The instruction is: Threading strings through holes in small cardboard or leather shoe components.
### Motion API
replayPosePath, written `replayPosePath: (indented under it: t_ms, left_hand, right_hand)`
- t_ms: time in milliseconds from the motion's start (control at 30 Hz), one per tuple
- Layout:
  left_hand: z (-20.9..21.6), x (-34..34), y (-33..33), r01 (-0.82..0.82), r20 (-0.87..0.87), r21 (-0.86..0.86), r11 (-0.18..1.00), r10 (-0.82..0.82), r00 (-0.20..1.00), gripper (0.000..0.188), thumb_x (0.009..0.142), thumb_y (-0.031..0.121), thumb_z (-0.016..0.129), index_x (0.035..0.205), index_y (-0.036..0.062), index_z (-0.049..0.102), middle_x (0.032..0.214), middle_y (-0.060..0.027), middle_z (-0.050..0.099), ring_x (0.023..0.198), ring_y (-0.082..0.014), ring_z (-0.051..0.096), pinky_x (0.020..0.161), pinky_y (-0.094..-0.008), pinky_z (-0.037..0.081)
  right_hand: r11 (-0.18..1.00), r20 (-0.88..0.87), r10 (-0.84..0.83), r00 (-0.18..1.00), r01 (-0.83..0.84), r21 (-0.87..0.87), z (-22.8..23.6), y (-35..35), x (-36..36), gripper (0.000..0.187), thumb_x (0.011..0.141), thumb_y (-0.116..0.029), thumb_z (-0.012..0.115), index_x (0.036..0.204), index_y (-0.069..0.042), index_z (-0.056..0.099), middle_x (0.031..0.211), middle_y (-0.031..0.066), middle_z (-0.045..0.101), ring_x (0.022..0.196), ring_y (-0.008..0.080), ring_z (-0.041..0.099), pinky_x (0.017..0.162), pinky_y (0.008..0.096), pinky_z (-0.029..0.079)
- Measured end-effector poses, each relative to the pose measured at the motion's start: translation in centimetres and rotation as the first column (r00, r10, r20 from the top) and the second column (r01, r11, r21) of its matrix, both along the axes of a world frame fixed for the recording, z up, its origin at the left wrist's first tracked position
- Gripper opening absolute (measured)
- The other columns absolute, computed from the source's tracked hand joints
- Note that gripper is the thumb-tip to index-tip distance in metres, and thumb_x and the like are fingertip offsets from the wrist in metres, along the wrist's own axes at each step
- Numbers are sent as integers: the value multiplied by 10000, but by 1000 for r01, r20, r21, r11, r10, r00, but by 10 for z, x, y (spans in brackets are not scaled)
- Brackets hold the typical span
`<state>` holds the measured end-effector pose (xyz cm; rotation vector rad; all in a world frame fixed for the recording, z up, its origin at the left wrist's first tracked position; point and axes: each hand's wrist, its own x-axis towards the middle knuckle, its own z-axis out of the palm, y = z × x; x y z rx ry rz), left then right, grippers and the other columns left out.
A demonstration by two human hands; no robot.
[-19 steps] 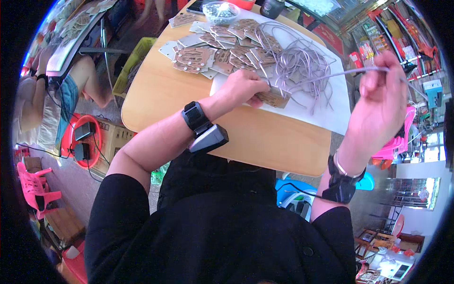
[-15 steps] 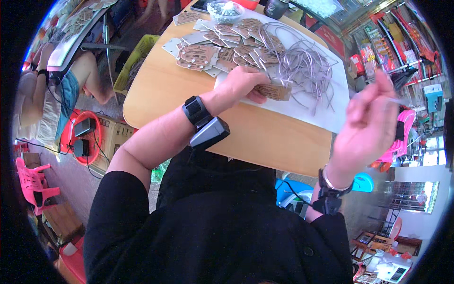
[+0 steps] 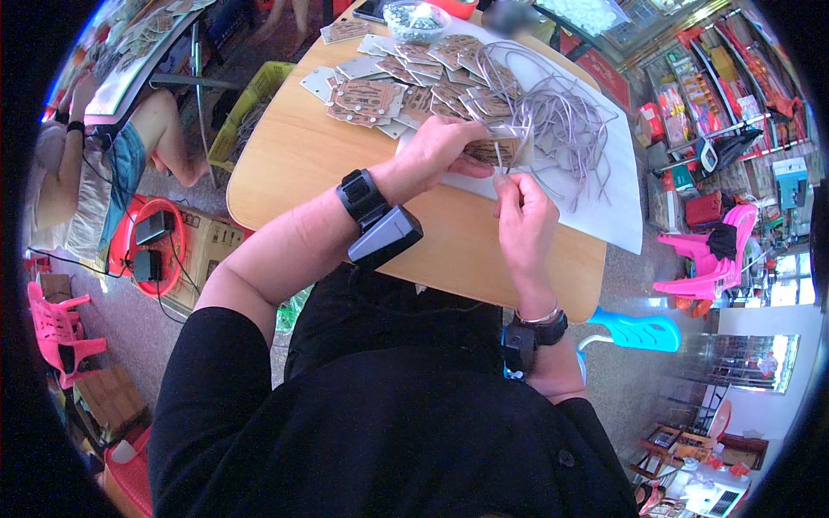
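Observation:
My left hand (image 3: 436,155) grips a small brown patterned board (image 3: 499,152), which looks like a circuit board, over the middle of the table. Close beside it, my right hand (image 3: 528,216) has its thumb and forefinger pinched on a thin grey cord (image 3: 504,180) near the board's front edge. Whether the cord is fixed to the board is too small to tell. A heap of similar brown and pale boards (image 3: 367,99) spreads just beyond my left hand. To the right of it lies a loose tangle of grey cords (image 3: 566,129) on a white sheet (image 3: 604,216).
The wooden table (image 3: 289,164) has a rounded left corner. At its far side stands a clear bowl (image 3: 416,24) of small pieces. A blue stool (image 3: 639,331) and pink chairs (image 3: 712,259) are at right. A seated person (image 3: 73,198) works at another table on the left.
My right hand has come down and inward from the right, from a blurred raised position to beside the held board. My left hand stays on the board, nearly in place.

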<state>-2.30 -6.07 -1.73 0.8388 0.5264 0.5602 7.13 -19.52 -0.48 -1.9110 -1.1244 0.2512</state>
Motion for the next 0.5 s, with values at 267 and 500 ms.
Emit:
replayPosePath:
  t_ms: [267,500]
  left_hand:
    - [-1,0,1,13,-58,43,999,-11,998,270,895,139,543,1012,-102,579,991,-171,625,812,-242,660,735,-321,585]
    - [-8,1,2,-17,-72,163,987,29,997,256,885,130,588,994,-101,592,967,-151,628,846,-208,649,760,-292,568]
  right_hand:
    - [1000,-7,-15,1000,15,-25,-3,6,0,196,870,-185,616,819,4,631,621,144,595,521,188,540,532,335,427]
    - [1000,-90,2,996,0,24,2,11,-6,165,877,-163,606,829,-7,630,583,82,577,509,140,530,502,310,409]
